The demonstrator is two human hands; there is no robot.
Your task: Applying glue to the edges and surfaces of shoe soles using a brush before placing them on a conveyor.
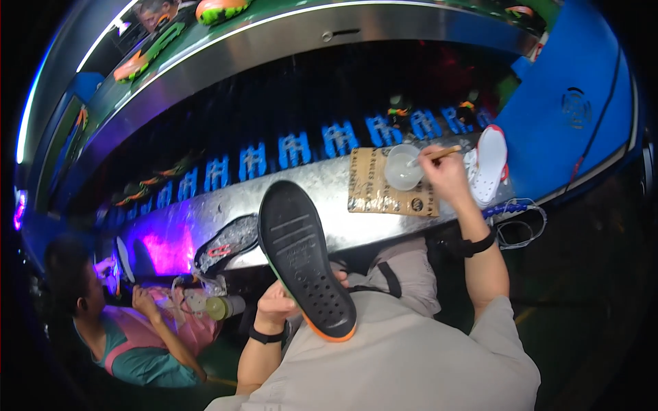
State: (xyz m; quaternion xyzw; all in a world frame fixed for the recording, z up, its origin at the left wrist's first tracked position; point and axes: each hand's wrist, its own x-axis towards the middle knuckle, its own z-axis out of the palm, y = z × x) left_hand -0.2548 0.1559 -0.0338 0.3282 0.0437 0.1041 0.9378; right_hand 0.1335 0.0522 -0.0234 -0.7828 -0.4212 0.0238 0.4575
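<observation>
The left hand (274, 305) has its fingers clamped on a black shoe sole (301, 257), long axis pointing away up-left, while the right hand (444, 172), fingers pinching a brush (439, 153), dips into the cup (403, 166) up-right on the tabletop (329, 198).

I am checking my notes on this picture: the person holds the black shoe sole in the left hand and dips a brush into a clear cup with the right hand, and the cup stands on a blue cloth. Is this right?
Not quite. In the head view the clear cup stands on a brown piece of cardboard, not a blue cloth. The rest holds: the left hand holds the black shoe sole, and the right hand dips the brush into the cup.
</observation>
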